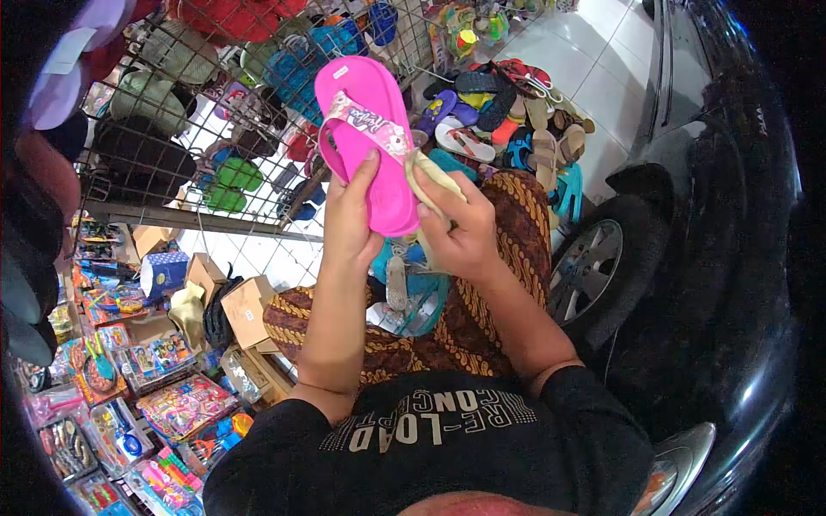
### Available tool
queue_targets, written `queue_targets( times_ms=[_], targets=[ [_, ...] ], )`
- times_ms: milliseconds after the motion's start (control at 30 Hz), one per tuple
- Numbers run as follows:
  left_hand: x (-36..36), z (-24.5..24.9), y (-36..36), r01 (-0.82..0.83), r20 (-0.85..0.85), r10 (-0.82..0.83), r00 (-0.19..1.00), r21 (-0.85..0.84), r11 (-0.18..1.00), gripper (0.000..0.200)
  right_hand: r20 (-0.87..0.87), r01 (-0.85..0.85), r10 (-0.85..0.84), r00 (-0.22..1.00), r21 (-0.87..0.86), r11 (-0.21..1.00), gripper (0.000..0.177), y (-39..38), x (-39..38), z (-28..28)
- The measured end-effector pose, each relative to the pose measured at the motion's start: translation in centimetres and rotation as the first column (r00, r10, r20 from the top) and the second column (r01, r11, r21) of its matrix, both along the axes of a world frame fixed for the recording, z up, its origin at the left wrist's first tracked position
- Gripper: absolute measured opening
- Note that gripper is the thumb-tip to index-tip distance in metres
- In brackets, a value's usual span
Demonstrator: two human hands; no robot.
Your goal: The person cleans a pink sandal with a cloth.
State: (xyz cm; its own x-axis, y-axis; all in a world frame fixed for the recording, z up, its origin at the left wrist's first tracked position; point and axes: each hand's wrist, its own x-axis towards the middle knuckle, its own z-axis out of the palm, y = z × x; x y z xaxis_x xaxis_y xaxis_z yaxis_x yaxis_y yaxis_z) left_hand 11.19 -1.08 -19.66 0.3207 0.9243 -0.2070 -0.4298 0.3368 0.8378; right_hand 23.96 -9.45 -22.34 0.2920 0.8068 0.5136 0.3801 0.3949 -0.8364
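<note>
A bright pink sandal (391, 185) is held up in front of me, toe end pointing up. Its strap (370, 125) carries a printed pattern, and a small white sticker is near the toe. My left hand (351, 206) grips the heel end from the left, thumb on the footbed. A pale yellow cloth (437, 185) is pinched in my right hand (460, 228), pressed against the sandal's right edge by the strap. Below my hands, a clear bag or basket with a grey-soled item (397, 284) lies in my lap on brown patterned fabric (516, 219); its contents are partly hidden.
A pile of sandals (495, 112) lies on white floor tiles ahead. At the left, a wire rack (198, 120) holds footwear, with packaged toys (185, 404) and cardboard boxes (248, 310) below. A black car (705, 258) with its wheel (594, 262) stands close at my right.
</note>
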Motion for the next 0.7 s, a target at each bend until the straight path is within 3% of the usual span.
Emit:
queue_targets(
  times_ms=[100, 200, 300, 333, 500, 567, 667, 700],
  targets=[
    [-0.2, -0.7, 0.8, -0.054, 0.101, 0.062, 0.993, -0.077, 0.996, 0.036, 0.212, -0.008, -0.027, 0.977, 0.162, 0.987, 0.045, 0.1, 0.4, -0.3],
    [-0.7, -0.8, 1.6, -0.084, 0.131, 0.1, 0.986, -0.124, 0.989, 0.037, 0.264, -0.151, 0.095, 0.96, 0.199, 0.968, 0.045, -0.2, 0.4, -0.3],
    [-0.9, -0.6, 1.3, -0.021, 0.122, 0.034, 0.992, -0.11, 0.994, 0.035, -0.033, -0.024, 0.028, 0.999, 0.096, 0.995, 0.047, -0.3, 0.2, -0.3],
    [-1.0, -0.6, 0.9, 0.021, 0.133, -0.006, 0.991, -0.117, 0.993, 0.036, -0.027, 0.004, -0.001, 1.0, 0.109, 0.994, 0.05, 0.2, 0.2, -0.6],
    [-2.3, -1.7, 1.2, 0.117, 0.272, -0.071, 0.96, -0.157, 0.981, 0.039, 0.298, -0.062, 0.016, 0.954, 0.142, 0.988, 0.054, -0.4, 0.7, 0.3],
    [-2.9, -2.7, 1.4, 0.098, 0.227, -0.065, 0.972, -0.138, 0.986, 0.041, 0.367, -0.059, -0.002, 0.93, 0.153, 0.987, 0.055, -0.4, 1.4, 0.3],
    [-3.1, -2.6, 0.2, 0.088, 0.075, -0.08, 0.994, -0.111, 0.99, 0.043, 0.29, 0.059, -0.119, 0.95, 0.208, 0.976, 0.054, 0.3, 2.1, 0.6],
    [-3.5, -2.8, -0.4, 0.153, 0.107, -0.142, 0.984, -0.106, 0.982, 0.043, 0.311, 0.047, -0.12, 0.943, 0.232, 0.971, 0.053, 0.6, 2.4, 0.7]
  ],
)
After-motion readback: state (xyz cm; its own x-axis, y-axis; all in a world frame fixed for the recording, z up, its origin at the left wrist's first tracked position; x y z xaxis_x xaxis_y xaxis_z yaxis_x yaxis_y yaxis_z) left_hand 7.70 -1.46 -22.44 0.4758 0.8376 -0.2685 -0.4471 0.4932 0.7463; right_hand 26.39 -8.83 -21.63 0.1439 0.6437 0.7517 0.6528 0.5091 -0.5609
